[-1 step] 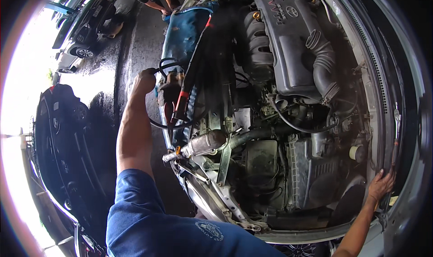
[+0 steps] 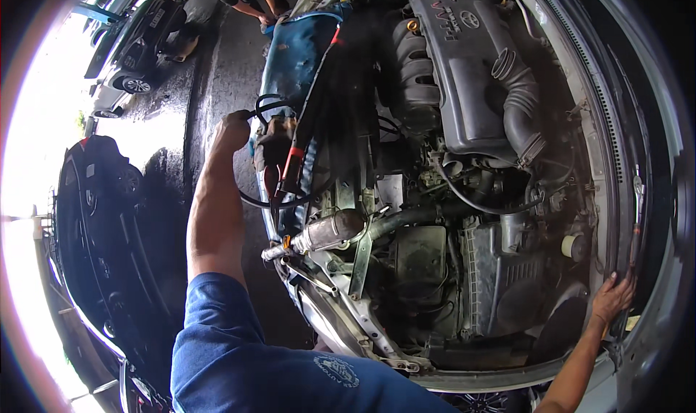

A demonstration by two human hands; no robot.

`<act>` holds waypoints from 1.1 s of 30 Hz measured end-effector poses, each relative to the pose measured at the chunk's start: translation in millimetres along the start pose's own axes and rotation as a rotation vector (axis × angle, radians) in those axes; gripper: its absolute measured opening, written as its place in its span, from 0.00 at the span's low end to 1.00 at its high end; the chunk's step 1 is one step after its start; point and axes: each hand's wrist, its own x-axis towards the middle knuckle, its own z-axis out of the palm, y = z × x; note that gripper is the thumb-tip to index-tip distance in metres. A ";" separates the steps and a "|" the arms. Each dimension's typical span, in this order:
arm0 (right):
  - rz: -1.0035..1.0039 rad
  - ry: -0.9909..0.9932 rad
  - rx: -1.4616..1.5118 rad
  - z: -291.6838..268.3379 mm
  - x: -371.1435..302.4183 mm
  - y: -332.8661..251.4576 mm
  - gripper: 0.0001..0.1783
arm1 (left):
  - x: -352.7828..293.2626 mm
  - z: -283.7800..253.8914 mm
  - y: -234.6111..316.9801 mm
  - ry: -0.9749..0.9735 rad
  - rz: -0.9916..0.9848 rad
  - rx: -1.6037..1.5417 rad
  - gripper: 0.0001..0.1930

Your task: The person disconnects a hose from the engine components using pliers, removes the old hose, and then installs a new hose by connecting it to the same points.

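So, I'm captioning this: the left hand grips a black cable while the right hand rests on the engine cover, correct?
Not quite: the head view shows the right hand at the engine bay's edge, away from the engine cover. The rest stands.

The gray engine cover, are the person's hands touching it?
No, in the picture the left hand is far left of the engine cover, the right hand well below it.

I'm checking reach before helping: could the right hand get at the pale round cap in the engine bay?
Probably yes: the right hand is close by, and nothing visible covers the pale round cap.
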 end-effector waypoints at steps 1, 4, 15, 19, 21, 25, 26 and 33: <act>-0.039 0.018 -0.002 0.6 0.2 0.5 0.28 | -2.8 -5.4 1.6 -0.025 -0.049 0.011 0.20; -0.025 0.006 0.007 2.6 -1.0 1.0 0.27 | -11.5 -16.9 11.9 -0.089 -0.111 -0.044 0.20; 0.091 0.065 0.216 -76.2 36.7 -49.4 0.31 | -12.1 1.8 19.0 -0.213 -0.108 -0.025 0.18; 0.165 0.154 1.161 -165.3 47.9 -187.6 0.25 | -13.6 7.1 16.1 -0.240 -0.099 -0.138 0.25; -0.184 0.043 1.203 -205.5 48.0 -274.8 0.23 | -18.6 5.7 22.1 -0.237 -0.204 -0.146 0.29; -0.378 -0.321 1.575 -245.8 56.3 -432.1 0.24 | -41.1 2.1 42.7 0.012 -0.203 -0.199 0.32; -0.384 -0.529 1.563 -247.9 61.4 -460.4 0.26 | -46.5 1.1 47.8 0.052 -0.149 -0.192 0.30; -0.422 -0.986 0.945 -223.7 94.1 -618.7 0.32 | -62.4 7.4 70.3 0.066 -0.002 -0.107 0.22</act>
